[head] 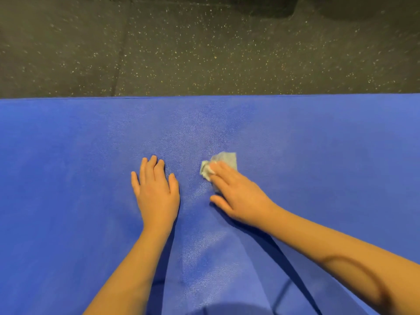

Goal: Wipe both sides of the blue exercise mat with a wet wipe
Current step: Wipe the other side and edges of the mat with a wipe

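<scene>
The blue exercise mat (68,155) lies flat across the whole lower part of the view, its far edge running left to right. My left hand (156,192) rests flat on the mat with fingers straight and spread. Just to its right, my right hand (236,196) presses a crumpled pale wet wipe (225,161) onto the mat with straight fingers; part of the wipe sticks out beyond the fingertips. A damp sheen shows on the mat around and beyond the wipe.
Beyond the mat's far edge lies dark speckled rubber flooring (204,46) with a seam on the left. A dark shape (268,7) sits at the top edge of the view.
</scene>
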Available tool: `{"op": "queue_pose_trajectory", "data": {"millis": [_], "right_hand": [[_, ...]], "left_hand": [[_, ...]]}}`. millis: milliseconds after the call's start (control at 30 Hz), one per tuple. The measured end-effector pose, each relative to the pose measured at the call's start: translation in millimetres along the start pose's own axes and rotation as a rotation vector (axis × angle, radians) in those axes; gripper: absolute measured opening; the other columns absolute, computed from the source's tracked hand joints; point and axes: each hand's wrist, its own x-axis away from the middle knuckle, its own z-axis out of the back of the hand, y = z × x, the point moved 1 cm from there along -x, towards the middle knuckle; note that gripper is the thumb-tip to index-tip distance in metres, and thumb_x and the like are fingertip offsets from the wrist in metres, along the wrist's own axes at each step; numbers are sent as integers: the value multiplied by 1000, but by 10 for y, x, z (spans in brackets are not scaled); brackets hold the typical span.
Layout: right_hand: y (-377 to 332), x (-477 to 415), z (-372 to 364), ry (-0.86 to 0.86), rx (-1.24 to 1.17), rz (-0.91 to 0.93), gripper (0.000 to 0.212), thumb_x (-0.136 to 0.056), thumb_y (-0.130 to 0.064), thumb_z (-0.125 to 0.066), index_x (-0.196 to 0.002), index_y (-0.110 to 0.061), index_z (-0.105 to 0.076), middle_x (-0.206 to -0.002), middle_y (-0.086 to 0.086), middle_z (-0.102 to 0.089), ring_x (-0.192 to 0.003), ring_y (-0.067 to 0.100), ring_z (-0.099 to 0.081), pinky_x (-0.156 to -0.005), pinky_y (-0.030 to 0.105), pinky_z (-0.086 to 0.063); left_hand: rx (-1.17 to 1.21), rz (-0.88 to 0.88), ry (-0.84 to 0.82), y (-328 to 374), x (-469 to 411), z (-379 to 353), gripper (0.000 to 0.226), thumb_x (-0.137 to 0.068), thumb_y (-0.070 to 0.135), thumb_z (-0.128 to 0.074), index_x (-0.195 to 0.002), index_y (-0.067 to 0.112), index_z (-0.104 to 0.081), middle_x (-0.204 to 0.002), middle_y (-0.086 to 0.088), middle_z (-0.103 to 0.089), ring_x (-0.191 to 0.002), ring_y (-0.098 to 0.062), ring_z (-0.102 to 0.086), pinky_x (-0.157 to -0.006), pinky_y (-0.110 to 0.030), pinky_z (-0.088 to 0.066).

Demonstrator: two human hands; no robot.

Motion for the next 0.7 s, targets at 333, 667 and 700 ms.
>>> {"op": "queue_pose_trajectory", "data": {"millis": [333, 667, 700], "right_hand": [[-10, 160, -45, 96, -88, 67, 15, -91, -10, -56, -106, -11, -54, -99, 2, -55, -91, 19, -44, -57, 35, -49], [-216, 354, -229, 74, -92, 210, 22, -95, -12, -47, -108, -4, -63, -111, 12, -61, -100, 30, -56, -68, 40, -54], [-247, 419, -201, 59, -60, 292, 24, -95, -14, -46, -107, -4, -65, -110, 11, -63, -99, 30, -58, -73, 38, -53]], "left_hand": [[-91, -57, -34, -29, 101, 7, 59, -92, 33, -27, -141, 4, -45, -151, -11, -39, -145, -29, -26, -118, -49, -15], [-75, -61, -16, -73, 91, 4, 59, -92, 33, -28, -141, 5, -45, -151, -11, -40, -144, -28, -26, -118, -48, -14], [-75, -60, -18, -69, 106, 7, 59, -92, 33, -28, -141, 5, -45, -151, -11, -39, -144, -28, -26, -118, -48, -14]]}}
